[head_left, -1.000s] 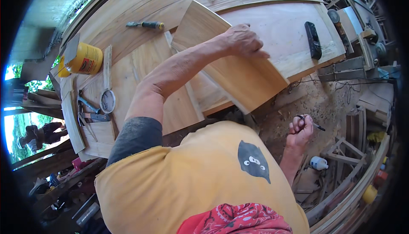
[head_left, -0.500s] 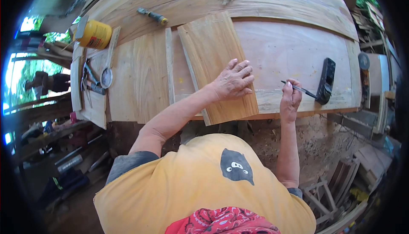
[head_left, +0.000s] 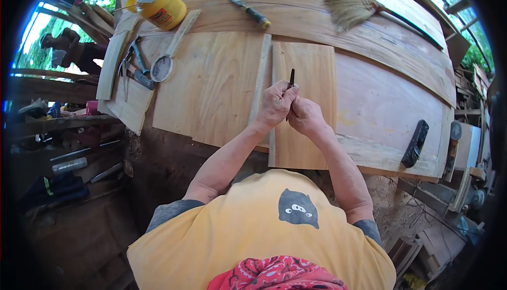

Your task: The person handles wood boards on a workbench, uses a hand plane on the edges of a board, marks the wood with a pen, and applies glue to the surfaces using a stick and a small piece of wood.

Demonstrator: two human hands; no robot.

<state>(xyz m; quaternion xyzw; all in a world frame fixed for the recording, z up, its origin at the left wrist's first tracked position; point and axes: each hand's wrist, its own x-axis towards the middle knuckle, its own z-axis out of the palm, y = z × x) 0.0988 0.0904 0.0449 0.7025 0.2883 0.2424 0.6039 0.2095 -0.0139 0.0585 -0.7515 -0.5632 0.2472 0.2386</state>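
Observation:
My left hand (head_left: pixel 275 104) and my right hand (head_left: pixel 307 117) meet over a wooden board (head_left: pixel 311 65), fingers closed around a slim dark pen (head_left: pixel 292 77). Its upper end points away from me and its lower tip shows just under my fingers. The board lies lengthwise away from me on the workbench, its near end close to my shirt. A thin wooden strip (head_left: pixel 260 81) runs along the left of the board, with wide wooden panels (head_left: pixel 211 84) beyond it.
A black hand plane (head_left: pixel 415 145) sits at the bench's right end. Toward the back lie a straw broom (head_left: pixel 348 5) and a tool with a yellow-and-black handle (head_left: pixel 251 14). At left are a yellow bucket (head_left: pixel 166 14), a round shallow dish (head_left: pixel 161 69) and blue-handled tools (head_left: pixel 139 60).
My left hand has left the board's surface and joined my right hand at the pen. The right hand moved left with the pen. The board now lies straighter, and the view has shifted.

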